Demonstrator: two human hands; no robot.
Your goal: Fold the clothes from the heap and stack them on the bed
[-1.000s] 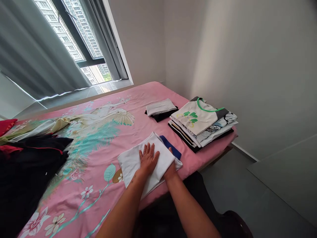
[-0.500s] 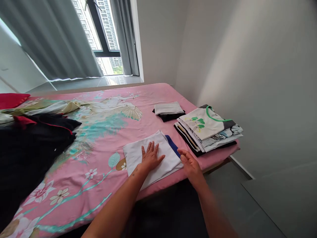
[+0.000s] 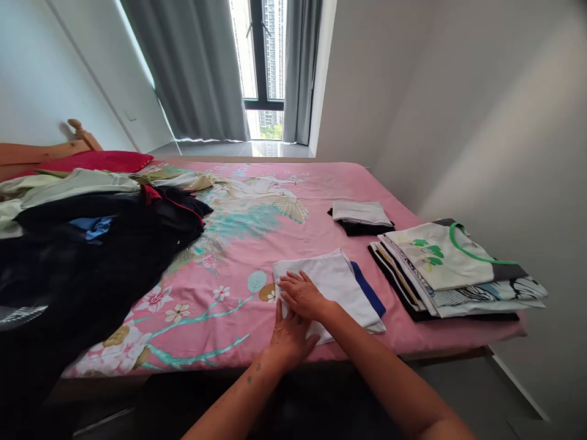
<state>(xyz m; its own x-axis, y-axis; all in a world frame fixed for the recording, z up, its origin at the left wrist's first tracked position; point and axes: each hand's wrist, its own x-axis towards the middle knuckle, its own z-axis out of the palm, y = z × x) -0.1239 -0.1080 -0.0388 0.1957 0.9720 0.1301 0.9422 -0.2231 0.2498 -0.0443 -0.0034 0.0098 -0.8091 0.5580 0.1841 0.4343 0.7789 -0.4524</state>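
Observation:
A folded white garment (image 3: 337,287) with a blue strip (image 3: 368,290) along its right side lies near the front edge of the bed. Flat on the left part of this garment rests my right hand (image 3: 303,297), fingers stretched out toward its left edge. My left hand (image 3: 292,338) is at the near left corner, thumb and one finger apart. Some of its fingers are hidden under my right hand. Neither hand visibly grips the cloth.
Folded tops are stacked on the right (image 3: 440,263), a green-collared shirt uppermost. Behind them is a smaller stack of grey and black folded clothes (image 3: 361,214). Dark loose clothes (image 3: 114,244) heap on the left, by a red pillow (image 3: 98,161). The flowered pink bedsheet (image 3: 238,256) covers the bed.
My right hand has moved left from the blue strip onto the garment's left part. My left hand has slid back toward the near left corner. The view has turned left.

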